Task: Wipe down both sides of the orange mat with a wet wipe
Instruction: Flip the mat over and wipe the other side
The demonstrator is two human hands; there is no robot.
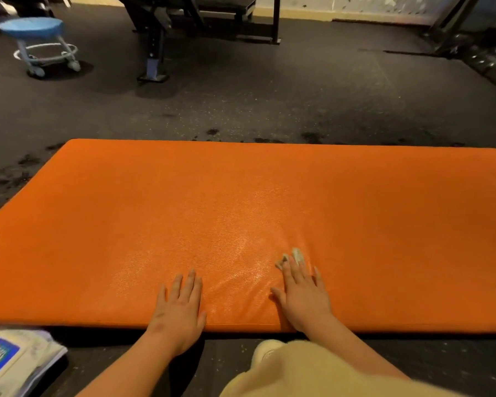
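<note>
A person is kneeling on a dark rubber floor (pixel 241 104) and looking down at both bare hands, which are lying on an orange mat (pixel 384 224). The mat is lying flat on the floor, stretching away from the hands on both sides and ahead of them, and its near edge is running just under the wrists.

The left hand (pixel 178 305) is resting palm down on the mat. Its grip is open, with the fingers straight and slightly spread, and it is holding nothing.

The right hand (pixel 301 293) is lying just beside it, a little further forward, also palm down. Its grip is flat and open, with straight fingers pressing a small crumpled wet wipe (pixel 294 256) against the mat. Only pale scraps of the wipe are showing at the fingertips; the rest is hidden under the hand.

A shiny damp patch (pixel 241 253) is glistening on the mat between the two hands and ahead of them.

Off the mat, near the left forearm, a pack of wipes (pixel 9 359) with a blue label is lying on the floor. Below the right arm, a pale yellow trouser leg (pixel 312 373) and a white shoe (pixel 265 351) are showing.

Well beyond the mat, ahead of the left hand, a blue stool (pixel 38 38) on castors is standing beside a black metal frame (pixel 155 38).
</note>
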